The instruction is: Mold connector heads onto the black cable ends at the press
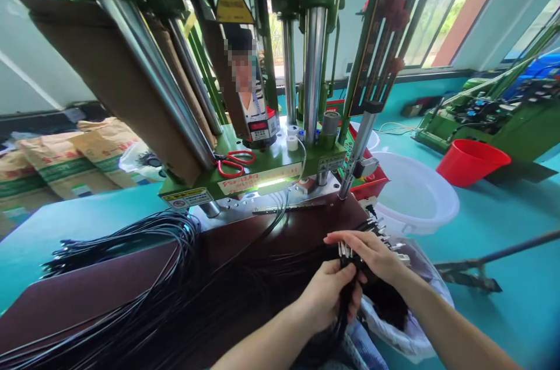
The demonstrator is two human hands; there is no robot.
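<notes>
My left hand [329, 294] is wrapped round a bundle of black cables [350, 300] just below their metal plug ends [345, 250]. My right hand [371, 253] lies over the top of the same bundle, its fingers curled on the silver plugs. Both hands are at the right edge of a dark brown worktable [87, 294]. A large sheaf of black cables [144, 276] runs across the table to the left. Behind stands a green press machine [262, 171] with steel columns.
Red-handled scissors [234, 163] lie on the machine's green base. A white basin [415, 195] and a red bucket [470, 161] stand on the teal floor at right. A plastic bag [406, 323] with cables hangs below my hands. Brown sacks [65, 163] lie at left. A person stands behind the machine.
</notes>
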